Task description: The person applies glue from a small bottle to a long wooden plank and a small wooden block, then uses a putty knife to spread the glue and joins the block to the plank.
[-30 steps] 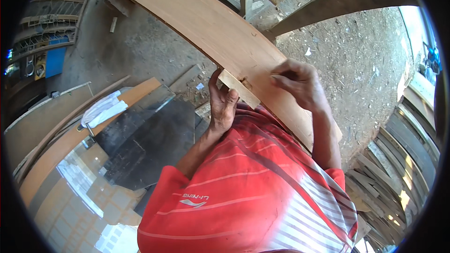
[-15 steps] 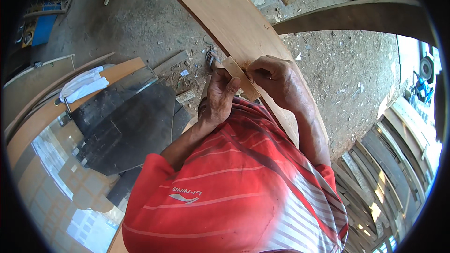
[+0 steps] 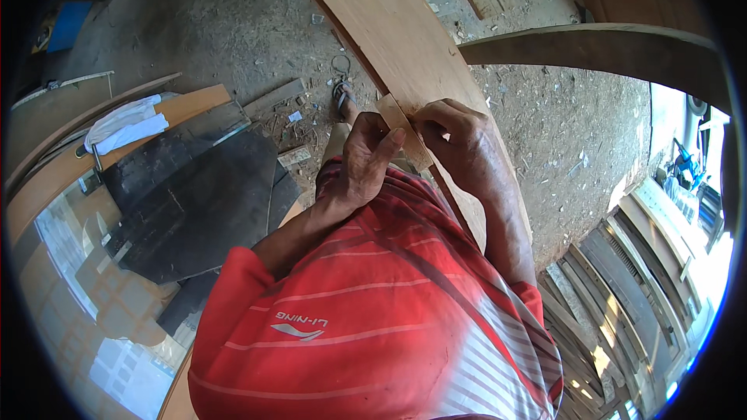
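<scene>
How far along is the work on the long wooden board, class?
Done: the long board lies flat and looks smooth. In hand: both hands, left hand and right hand, press a small tan piece against its edge. Left: how much remains cannot be told here.

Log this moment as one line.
left hand: grips sanding block | right hand: on block | block: against wooden plank edge

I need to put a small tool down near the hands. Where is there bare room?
The long board is bare beyond both hands, left hand and right hand, which pinch a small wood block. The dark sheets at left are mostly bare. The floor is littered with scraps.
</scene>
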`<state>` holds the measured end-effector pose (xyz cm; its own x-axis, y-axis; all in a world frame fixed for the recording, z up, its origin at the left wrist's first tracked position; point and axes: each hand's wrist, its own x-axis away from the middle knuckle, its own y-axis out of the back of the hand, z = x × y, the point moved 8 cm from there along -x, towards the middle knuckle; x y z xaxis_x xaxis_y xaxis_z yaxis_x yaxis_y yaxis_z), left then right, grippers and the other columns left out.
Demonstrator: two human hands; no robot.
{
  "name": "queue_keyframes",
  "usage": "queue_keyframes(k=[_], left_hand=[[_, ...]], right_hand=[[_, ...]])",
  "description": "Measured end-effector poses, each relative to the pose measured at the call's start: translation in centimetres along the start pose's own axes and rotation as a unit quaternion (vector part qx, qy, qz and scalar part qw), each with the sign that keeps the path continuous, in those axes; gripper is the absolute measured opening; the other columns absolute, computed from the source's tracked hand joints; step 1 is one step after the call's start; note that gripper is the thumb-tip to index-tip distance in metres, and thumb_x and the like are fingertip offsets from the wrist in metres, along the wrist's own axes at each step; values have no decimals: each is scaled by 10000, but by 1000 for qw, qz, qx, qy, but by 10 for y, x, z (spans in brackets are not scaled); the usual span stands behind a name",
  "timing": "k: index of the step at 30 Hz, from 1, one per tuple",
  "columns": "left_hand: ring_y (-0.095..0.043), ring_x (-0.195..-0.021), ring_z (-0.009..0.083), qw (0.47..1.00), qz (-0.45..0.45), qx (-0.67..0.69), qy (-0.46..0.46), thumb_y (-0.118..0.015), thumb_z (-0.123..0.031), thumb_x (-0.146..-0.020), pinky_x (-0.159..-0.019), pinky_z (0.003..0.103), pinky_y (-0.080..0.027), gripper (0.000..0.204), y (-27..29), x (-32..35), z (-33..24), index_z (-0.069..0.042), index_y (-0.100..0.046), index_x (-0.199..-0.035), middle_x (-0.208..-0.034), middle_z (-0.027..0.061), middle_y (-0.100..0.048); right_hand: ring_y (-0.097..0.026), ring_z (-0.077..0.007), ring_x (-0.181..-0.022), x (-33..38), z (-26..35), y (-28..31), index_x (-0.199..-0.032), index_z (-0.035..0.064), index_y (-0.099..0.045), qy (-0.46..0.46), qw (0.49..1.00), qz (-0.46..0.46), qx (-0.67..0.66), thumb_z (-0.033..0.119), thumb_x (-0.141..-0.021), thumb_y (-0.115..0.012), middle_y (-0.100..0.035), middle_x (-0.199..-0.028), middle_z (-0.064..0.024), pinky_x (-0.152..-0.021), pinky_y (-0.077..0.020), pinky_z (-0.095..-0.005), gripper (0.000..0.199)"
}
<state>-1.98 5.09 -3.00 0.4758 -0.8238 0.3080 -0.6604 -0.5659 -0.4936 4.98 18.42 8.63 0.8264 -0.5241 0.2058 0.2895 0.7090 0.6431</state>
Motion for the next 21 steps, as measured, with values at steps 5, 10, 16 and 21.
queue_keyframes(k=[5, 10, 16, 21], left_hand=[[-503, -856, 54, 999, -20, -39, -6, -725, -267, -1047, -755, 227, -472, 305, -2, -1, -7, -41, -536, -1123, -971, -7, -574], [-497, -844, 51, 998, -33, -62, 8, -732, -263, -1038, -740, 229, -466, 298, -1, -1, -11, -36, -549, -1097, -957, -7, -570], [-578, -1069, 89, 995, 15, -72, 73, -651, -263, -1077, -947, 288, -506, 361, 1, -2, -3, -23, -545, -1326, -1204, 47, -615], [-606, -1076, 103, 996, 19, -47, 73, -644, -219, -1066, -947, 298, -531, 354, -1, -5, -4, -40, -545, -1355, -1220, 51, -622]], right_hand=[[-753, -284, -852, 1, 3, 0, -1048, 19, -742, -12, 1000, -7, -3, 25, -928, -706, -740, -966, -141, -759, -591, -376, 125], [-762, -282, -857, 1, 3, -2, -1050, 18, -745, -15, 1000, -7, 7, 21, -937, -698, -739, -963, -149, -750, -593, -374, 122], [-731, -354, -853, 0, 6, -3, -1019, 13, -722, -11, 1000, -22, -9, 31, -927, -697, -714, -932, -177, -737, -571, -429, 98], [-770, -281, -871, 0, 7, -2, -1054, 24, -744, -11, 1000, -8, 21, 28, -940, -704, -749, -977, -155, -759, -600, -375, 121]])
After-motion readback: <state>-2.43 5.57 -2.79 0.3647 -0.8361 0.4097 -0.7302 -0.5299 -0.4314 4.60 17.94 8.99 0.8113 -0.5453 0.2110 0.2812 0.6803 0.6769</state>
